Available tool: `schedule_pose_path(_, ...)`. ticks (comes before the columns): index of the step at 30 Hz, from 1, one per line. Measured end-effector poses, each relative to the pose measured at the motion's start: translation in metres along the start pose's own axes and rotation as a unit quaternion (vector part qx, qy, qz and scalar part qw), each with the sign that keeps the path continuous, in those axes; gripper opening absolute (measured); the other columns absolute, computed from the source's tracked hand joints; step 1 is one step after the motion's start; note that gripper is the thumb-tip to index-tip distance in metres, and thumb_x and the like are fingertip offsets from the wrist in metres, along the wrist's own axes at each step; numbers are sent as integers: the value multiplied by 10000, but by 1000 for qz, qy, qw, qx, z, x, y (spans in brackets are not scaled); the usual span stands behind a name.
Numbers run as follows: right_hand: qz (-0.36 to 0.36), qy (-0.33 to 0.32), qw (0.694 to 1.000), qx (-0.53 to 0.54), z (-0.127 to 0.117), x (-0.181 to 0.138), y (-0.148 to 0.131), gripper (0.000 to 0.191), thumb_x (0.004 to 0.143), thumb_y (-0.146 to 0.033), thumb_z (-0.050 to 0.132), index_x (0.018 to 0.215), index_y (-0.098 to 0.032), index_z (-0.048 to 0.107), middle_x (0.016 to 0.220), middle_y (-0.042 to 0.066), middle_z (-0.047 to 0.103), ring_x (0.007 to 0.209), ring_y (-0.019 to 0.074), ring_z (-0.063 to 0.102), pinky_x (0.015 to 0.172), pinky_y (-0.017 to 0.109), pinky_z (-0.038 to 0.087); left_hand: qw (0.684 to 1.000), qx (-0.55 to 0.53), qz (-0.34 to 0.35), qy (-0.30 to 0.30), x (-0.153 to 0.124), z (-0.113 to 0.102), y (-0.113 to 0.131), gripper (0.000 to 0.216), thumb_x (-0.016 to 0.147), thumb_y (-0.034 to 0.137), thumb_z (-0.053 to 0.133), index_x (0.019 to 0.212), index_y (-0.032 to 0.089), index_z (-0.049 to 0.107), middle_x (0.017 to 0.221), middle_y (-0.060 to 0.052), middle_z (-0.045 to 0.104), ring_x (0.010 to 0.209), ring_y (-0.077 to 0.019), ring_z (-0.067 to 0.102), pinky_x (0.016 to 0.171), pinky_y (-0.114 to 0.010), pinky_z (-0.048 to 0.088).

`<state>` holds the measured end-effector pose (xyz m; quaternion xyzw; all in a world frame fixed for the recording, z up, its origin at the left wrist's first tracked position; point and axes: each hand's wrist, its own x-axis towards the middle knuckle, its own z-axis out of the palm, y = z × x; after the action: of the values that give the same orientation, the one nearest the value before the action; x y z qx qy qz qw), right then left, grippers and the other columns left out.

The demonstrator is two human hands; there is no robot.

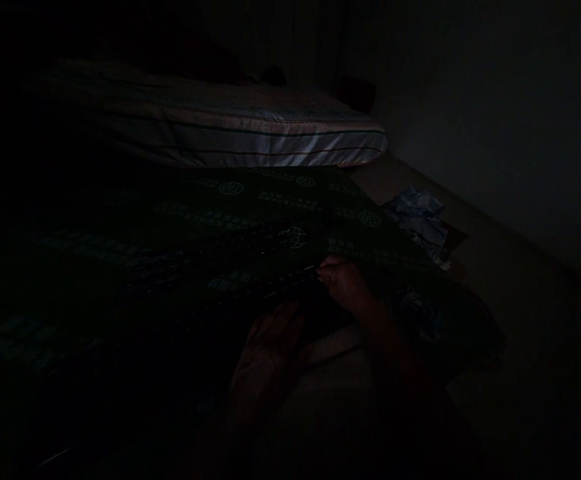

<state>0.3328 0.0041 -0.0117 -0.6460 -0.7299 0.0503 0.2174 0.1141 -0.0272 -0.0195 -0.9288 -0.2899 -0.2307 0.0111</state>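
Under dim light, the right hand [343, 280] pinched the edge of a long, black, flexible-looking piece with pale dashes [290, 285] on the green sheet with pale printed globes [320, 203], while the left hand [265, 353] lay open, presumably steadying it.

We find rows of pale lettering [235, 219], too dim for us to read, printed across the green sheet [330, 200], with round globe-like emblems [305, 181] among them, clearest towards the far right.
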Motion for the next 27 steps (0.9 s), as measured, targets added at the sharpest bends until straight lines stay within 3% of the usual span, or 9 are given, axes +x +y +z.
schedule_pose_path(11,-19,85,994,-73,16,-19,-2,275,890,-152,428,1005,-171,677,1067,98,642,975,196,570,818,312,497,1000,-6,-7,-11,-3,2,-1,364,869,292,479,1182,124,560,1290,-160,548,1170,-311,520,925,-488,452)
schedule_pose_path(16,-26,109,991,-80,17,-23,-3,284,876,-147,445,1042,-172,674,1128,114,633,1053,225,540,869,369,485,1000,-15,-19,-5,-4,6,-1,357,851,274,496,1174,140,570,1288,-154,551,1168,-308,520,928,-490,449)
schedule_pose_path(27,-36,106,993,-46,19,-23,-2,291,859,-119,465,1047,-179,679,1146,92,647,1096,233,520,920,391,462,1000,-26,-11,9,-5,6,0,348,870,271,495,1176,121,564,1293,-158,541,1208,-311,479,950,-482,432)
